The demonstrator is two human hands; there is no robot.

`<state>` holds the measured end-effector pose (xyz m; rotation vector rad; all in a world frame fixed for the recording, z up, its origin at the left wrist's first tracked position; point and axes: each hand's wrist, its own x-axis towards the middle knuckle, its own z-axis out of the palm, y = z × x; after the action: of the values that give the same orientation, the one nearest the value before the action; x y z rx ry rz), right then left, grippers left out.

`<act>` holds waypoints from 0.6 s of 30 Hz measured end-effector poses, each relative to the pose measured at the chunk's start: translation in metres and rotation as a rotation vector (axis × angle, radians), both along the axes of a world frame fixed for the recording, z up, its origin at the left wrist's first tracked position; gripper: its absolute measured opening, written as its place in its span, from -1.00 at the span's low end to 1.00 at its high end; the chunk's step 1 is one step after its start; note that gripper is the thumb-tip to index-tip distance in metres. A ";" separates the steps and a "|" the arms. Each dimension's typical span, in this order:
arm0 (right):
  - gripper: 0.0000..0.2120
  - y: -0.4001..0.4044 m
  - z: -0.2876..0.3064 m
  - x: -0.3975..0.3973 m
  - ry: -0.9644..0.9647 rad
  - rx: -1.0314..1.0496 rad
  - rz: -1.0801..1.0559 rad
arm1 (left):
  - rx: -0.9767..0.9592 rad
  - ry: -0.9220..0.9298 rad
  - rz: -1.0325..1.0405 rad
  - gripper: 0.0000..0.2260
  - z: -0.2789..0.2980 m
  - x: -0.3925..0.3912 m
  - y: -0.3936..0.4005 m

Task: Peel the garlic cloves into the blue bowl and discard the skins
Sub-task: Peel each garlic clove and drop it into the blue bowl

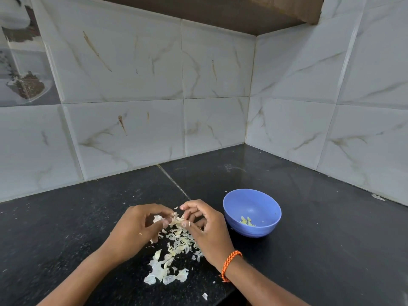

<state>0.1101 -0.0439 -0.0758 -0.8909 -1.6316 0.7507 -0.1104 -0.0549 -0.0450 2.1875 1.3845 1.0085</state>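
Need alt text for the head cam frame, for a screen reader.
Two hands, left hand and right hand, pinch a garlic clove between them above a pile of papery skins on a black countertop. A blue bowl holding a few peeled cloves sits to the right of the hands. An orange bracelet circles the right wrist; marbled tiles line the corner.

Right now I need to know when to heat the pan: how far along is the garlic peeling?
Done: a few peeled cloves lie in the blue bowl, and a pile of skins covers the counter. In hand: the left hand and right hand pinch a clove, pulling off its skin. Left: that clove goes in the bowl, and the skins are not yet discarded. One possibly unpeeled clove lies in the pile.
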 end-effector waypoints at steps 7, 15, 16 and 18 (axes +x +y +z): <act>-0.65 -0.004 -0.001 -0.004 -0.099 0.021 0.033 | 0.125 0.033 0.210 -0.84 -0.009 0.003 -0.015; -0.67 -0.002 -0.002 -0.004 -0.172 0.039 0.017 | 0.131 0.003 0.262 -0.75 -0.006 0.011 -0.018; -0.68 -0.002 -0.002 -0.004 -0.179 0.042 0.014 | 0.133 0.004 0.265 -0.78 -0.006 0.010 -0.017; -0.69 -0.003 -0.002 -0.004 -0.193 0.049 0.012 | 0.132 -0.004 0.272 -0.80 -0.007 0.008 -0.017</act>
<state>0.1063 -0.0468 -0.0781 -0.9422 -1.8182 0.6457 -0.1020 -0.0721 -0.0520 2.1242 1.6915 1.2303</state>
